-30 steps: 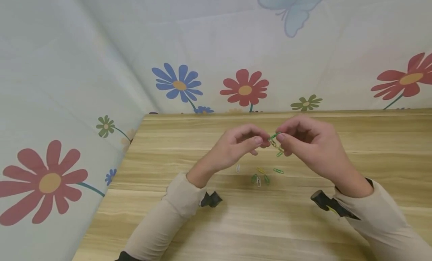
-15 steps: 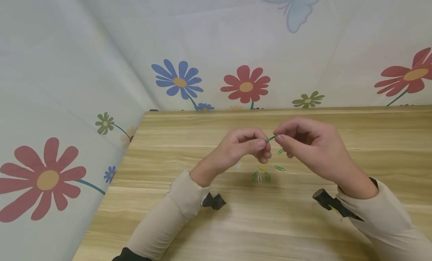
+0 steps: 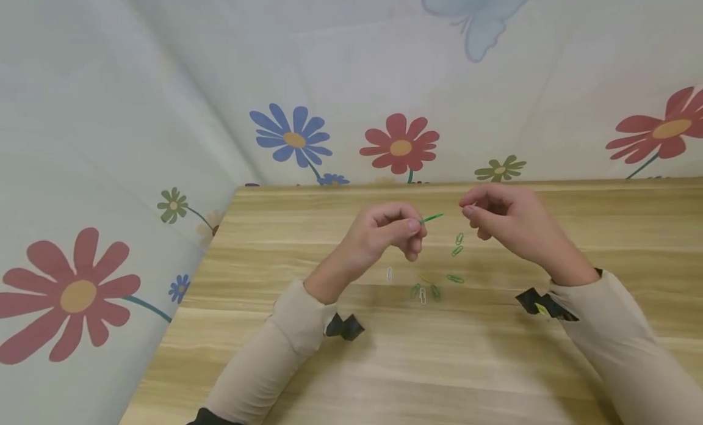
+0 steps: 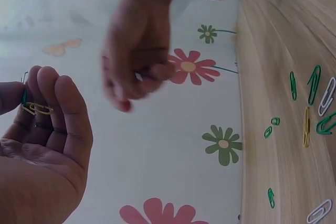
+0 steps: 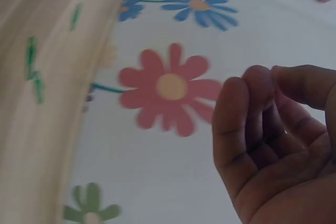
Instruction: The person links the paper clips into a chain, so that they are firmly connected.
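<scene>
We see a light wood-grain bench (image 3: 395,376), left edge slanting, far edge against a white fabric backdrop (image 3: 351,46) printed with a blue flower (image 3: 295,140), a red flower (image 3: 400,147) and a pale blue butterfly (image 3: 478,16). Loose on the bench, well in from the left edge: a thin white wire paper clip (image 3: 389,274), then a loose group of green, yellow and white paper clips (image 3: 423,297) to its right. Two small green wire clips (image 3: 457,251) lie just beside each other, closer to the far edge.

Half a second ago both hands meet at one clip; now the right hand (image 3: 519,223) is apart to the right, off it. We read that hand as released: fingers loosely bent, thumb by the index fingertip. The two clips it partly covers then now show.

The left hand (image 3: 379,239) pinches a slim green wire paper clip (image 3: 432,218) between thumb and fingers, above the bench toward the far edge. From the head we get it nearly edge-on, a thin line slanting up to the right. Left wrist view adds a yellow wire clip (image 4: 42,109) against the green one, in front of the fingers; whether they're linked, we can't tell.
</scene>
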A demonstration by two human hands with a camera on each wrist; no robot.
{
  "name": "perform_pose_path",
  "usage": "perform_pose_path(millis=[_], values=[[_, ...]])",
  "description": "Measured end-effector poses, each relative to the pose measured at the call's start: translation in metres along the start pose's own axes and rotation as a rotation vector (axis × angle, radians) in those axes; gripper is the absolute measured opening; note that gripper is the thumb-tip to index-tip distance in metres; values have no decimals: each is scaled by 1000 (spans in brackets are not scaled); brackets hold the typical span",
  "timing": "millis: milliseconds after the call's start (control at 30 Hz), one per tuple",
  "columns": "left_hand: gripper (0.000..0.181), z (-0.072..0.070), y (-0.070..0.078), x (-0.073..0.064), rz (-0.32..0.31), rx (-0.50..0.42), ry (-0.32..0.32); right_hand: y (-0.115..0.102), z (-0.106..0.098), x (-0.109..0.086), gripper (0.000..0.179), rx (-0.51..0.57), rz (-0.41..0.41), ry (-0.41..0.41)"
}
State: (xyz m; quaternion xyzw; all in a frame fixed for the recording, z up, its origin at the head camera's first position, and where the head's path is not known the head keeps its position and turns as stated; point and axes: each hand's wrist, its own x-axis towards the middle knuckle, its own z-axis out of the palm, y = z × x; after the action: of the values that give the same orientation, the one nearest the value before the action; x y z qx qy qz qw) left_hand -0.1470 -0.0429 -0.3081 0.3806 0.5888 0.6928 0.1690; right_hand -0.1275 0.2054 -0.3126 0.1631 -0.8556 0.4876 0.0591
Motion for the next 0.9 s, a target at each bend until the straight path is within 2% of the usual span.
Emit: perform_pose_path(millis=[167, 300, 400, 500, 600, 767, 900], values=[[18, -2, 0, -2, 5, 8, 6, 43, 9, 13, 18, -95, 141, -112], [18, -3, 0, -2, 7, 19, 15, 68, 17, 16, 18, -186, 238, -151], [18, -4, 1, -1, 8, 30, 15, 79, 21, 16, 20, -186, 294, -178], [18, -3, 3, 0, 4, 33, 15, 84, 23, 15, 23, -138, 342, -192], [17, -3, 4, 1, 3, 29, 12, 89, 27, 15, 24, -131, 339, -172], [16, -3, 5, 1, 1, 23, 7, 96, 34, 14, 25, -234, 293, -136], [16, -4, 5, 0, 0, 27, 12, 97, 36, 14, 24, -282, 301, -146]])
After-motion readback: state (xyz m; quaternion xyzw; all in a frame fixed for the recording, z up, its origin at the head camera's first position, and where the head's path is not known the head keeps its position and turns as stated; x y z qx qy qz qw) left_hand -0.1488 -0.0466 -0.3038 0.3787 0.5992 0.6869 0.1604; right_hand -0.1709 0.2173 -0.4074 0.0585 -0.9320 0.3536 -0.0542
